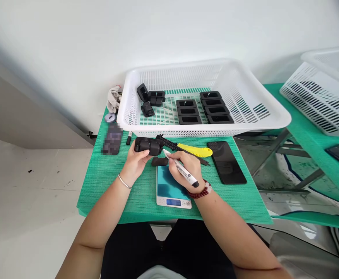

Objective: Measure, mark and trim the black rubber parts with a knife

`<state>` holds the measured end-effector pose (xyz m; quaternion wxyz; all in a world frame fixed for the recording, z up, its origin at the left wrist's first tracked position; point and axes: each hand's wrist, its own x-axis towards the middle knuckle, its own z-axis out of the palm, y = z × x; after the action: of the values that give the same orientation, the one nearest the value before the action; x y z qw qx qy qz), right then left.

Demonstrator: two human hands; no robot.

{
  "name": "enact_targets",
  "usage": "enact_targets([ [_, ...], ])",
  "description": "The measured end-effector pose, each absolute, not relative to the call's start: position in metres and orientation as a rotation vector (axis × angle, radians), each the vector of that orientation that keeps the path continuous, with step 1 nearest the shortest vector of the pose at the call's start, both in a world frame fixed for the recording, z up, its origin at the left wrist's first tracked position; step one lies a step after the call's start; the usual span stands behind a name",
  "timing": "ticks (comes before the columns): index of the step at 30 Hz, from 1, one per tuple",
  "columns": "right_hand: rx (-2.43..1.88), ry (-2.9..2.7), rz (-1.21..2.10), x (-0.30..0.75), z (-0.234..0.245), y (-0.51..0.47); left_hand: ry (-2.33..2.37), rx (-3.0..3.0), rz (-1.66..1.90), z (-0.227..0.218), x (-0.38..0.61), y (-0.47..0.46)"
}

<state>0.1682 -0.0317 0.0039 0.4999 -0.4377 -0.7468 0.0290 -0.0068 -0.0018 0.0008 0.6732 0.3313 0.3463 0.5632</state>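
Note:
My left hand [135, 162] is closed around a black molded part [148, 146], held up over the table left of centre. In my right hand [187, 170] is a white marker [182, 169], gripped like a pen, its tip close to the right end of the part. I cannot tell whether the tip touches. Below the hands lies a small digital scale [173, 202] with a blue shiny plate and a lit display. A small dark piece [159, 161] rests by the scale's top edge. Behind my right hand are a black caliper [169, 142] and a yellow utility knife [197, 150].
A white perforated basket [256, 118] stands at the back, holding several black frame-like parts [217, 107]. A black phone [226, 162] lies at right. On the left are a marker cap [129, 138], a round grey item [110, 117] and a glove [113, 99]. Another basket [317, 89] stands far right.

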Motion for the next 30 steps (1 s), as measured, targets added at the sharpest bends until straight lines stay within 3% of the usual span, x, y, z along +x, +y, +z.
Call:
enact_targets([
  [5,-1.124,-1.745,0.087,0.168,0.002,-0.029,0.728,0.728,1.32,0.002,-0.006,0.0],
  [16,-1.1,-1.72,0.475,0.168,0.003,-0.033,0.646,0.786,1.306,-0.003,-0.001,0.0],
  [22,-1.041,-1.649,0.42,0.172,0.002,-0.034,0.671,0.888,1.36,-0.007,-0.004,0.002],
  [30,-0.982,-1.605,0.457,0.177,0.001,-0.031,0.795,1.164,1.079,-0.009,-0.005,-0.003],
])
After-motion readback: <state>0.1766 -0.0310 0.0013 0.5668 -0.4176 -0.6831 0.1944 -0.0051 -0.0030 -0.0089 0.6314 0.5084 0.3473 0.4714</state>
